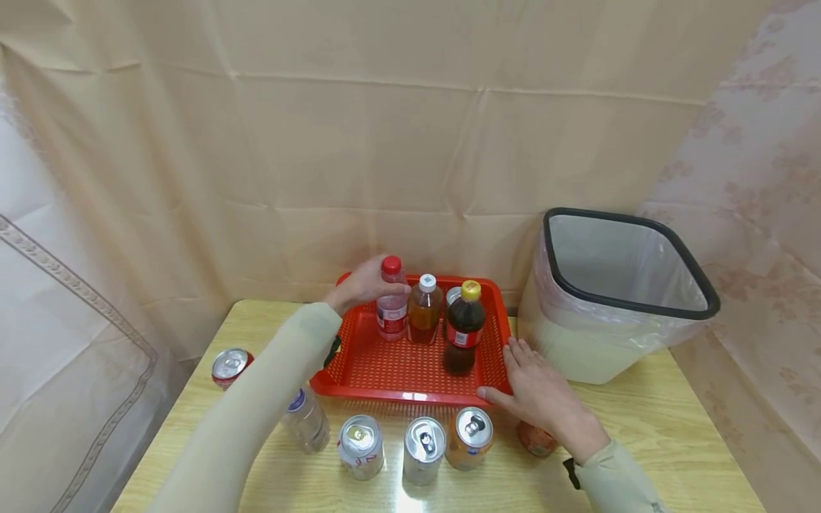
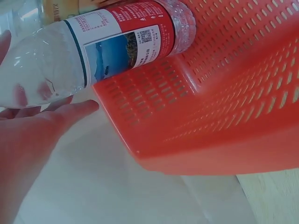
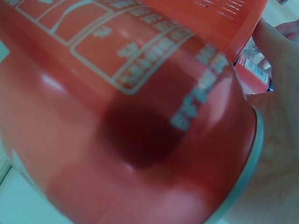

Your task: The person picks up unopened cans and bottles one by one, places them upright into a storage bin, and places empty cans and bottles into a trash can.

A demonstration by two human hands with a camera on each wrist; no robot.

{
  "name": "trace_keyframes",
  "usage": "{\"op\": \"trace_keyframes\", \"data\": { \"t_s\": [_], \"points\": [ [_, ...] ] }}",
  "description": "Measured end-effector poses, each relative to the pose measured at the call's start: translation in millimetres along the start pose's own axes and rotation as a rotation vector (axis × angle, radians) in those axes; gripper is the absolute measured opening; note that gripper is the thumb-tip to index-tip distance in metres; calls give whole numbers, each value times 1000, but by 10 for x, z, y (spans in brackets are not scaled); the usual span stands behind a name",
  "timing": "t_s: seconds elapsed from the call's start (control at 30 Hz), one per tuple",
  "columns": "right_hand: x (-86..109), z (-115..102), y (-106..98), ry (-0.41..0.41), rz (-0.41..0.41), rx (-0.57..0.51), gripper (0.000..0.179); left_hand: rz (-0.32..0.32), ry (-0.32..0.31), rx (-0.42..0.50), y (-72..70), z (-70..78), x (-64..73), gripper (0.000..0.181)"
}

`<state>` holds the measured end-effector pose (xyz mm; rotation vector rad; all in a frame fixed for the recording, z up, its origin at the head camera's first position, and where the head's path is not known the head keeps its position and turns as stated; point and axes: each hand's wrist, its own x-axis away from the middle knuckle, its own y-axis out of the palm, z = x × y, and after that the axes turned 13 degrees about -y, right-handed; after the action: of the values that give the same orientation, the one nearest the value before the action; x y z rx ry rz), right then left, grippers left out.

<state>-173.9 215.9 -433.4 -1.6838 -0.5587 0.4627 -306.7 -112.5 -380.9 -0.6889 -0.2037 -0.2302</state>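
Left hand grasps the clear, red-capped plastic bottle inside red plastic basket; careless tilting may topple white-capped amber bottle. Right hand, unclenched, touches basket.

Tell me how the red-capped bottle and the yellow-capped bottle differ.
The red-capped bottle is see-through; the yellow-capped bottle looks dark. The red-capped bottle is held in the left grip; the yellow-capped bottle stands ungripped. The yellow-capped bottle is closer to the near edge of the red basket than the red-capped bottle. Both are capped and upright.
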Motion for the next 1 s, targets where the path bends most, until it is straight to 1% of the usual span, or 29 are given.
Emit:
{"op": "trace_keyframes", "data": {
  "t_s": [0.1, 0.17, 0.33, 0.4, 0.5, 0.6, 0.7, 0.8, 0.9, 1.0],
  "points": [
    [-9, 5, 9, -5, 0, 3, 94, -14, -3, -1, -11, 3, 17, 48],
    [-13, 11, 15, -10, -2, 11, 94, -23, 2, 4, -25, 13, 31, 54],
    [-25, 31, 23, -22, 4, 19, 94, -23, 32, 17, -79, 82, 83, 98],
    [-29, 36, 22, -22, 7, 16, 94, -19, 39, 27, -107, 124, 118, 109],
    [-28, 47, 16, -18, 7, 13, 95, -16, 44, 43, -153, 188, 182, 109],
    [-21, 63, 9, -16, 5, 14, 96, 7, 60, 30, -214, 244, 255, 108],
    [-13, 80, 1, -12, 10, 9, 97, 58, 101, 14, -302, 299, 351, 102],
    [-7, 95, -7, -8, 13, 3, 97, 109, 135, 36, -409, 334, 461, 94],
    [-5, 107, -8, -7, 11, 2, 97, 151, 156, 84, -516, 324, 576, 86],
    [-8, 113, -7, -6, 9, 0, 97, 190, 190, 132, -606, 269, 684, 79]
  ]
}}
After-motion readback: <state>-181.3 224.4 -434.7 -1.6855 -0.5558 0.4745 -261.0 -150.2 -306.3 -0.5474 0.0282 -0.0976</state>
